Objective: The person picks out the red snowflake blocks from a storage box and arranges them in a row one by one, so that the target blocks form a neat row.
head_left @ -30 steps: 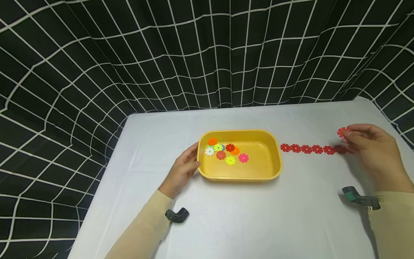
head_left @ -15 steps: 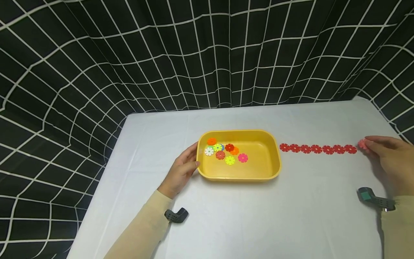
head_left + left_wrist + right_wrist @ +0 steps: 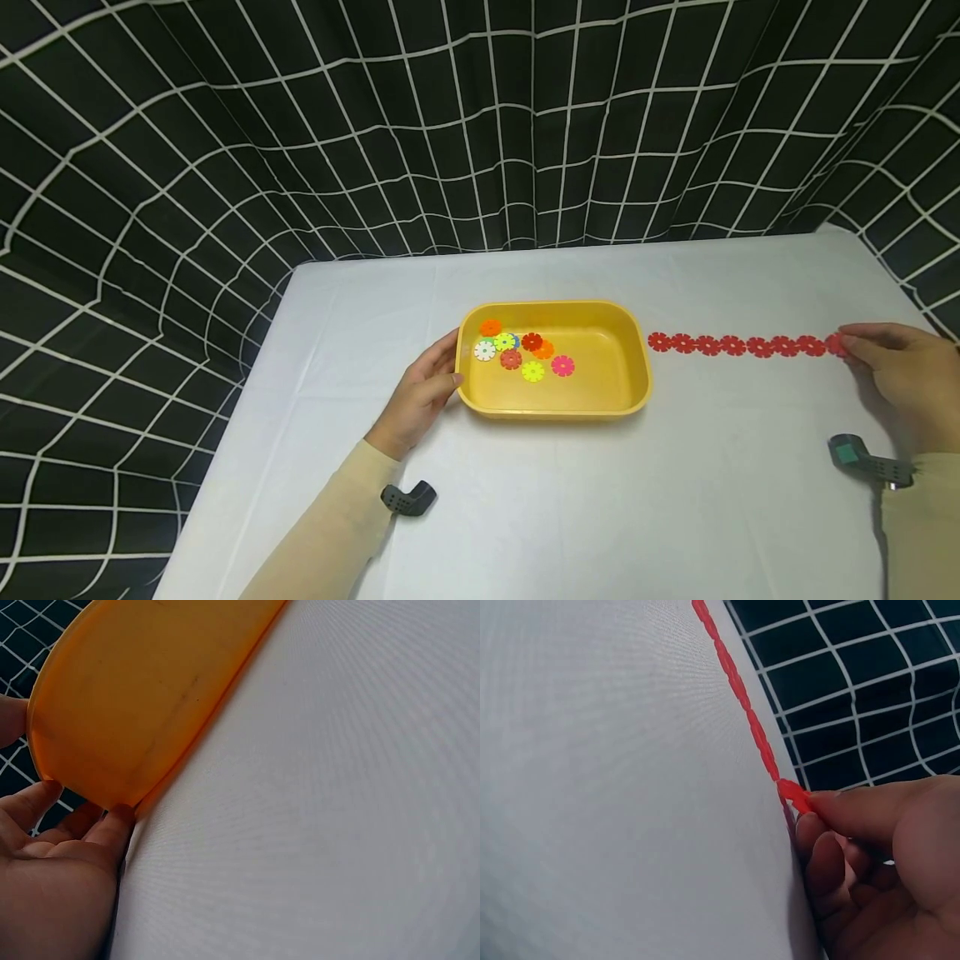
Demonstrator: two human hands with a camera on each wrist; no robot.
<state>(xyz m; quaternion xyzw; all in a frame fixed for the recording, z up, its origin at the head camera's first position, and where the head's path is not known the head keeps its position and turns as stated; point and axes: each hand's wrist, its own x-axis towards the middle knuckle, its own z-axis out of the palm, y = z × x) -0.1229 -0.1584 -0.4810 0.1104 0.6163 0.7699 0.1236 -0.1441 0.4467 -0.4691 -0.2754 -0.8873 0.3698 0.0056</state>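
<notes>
My left hand [image 3: 420, 396] grips the left end of a yellow plastic tray [image 3: 600, 400], thumb at the rim and fingers along its outer wall. In the left wrist view the fingertips meet the tray's orange-looking side [image 3: 142, 697]. To the tray's right, several red notched flower discs [image 3: 733, 345] lie in a straight row. At the row's far right end my right hand [image 3: 903, 367] pinches a red flower disc [image 3: 834, 343] between thumb and fingers. That disc [image 3: 795, 795] is tilted up in the right wrist view, its edge right at the row's last piece.
Loose flower discs in several colours lie in the tray's left half, among them a white disc [image 3: 485, 351], a yellow-green disc [image 3: 533, 372] and a pink disc [image 3: 563, 366]. A white cloth [image 3: 600, 508] covers the table. Black grid-patterned curtains [image 3: 495, 125] hang behind and beside it.
My right hand has moved right and down with the disc, from above the row to its right end. The disc now meets the row. My left hand stays on the tray.
</notes>
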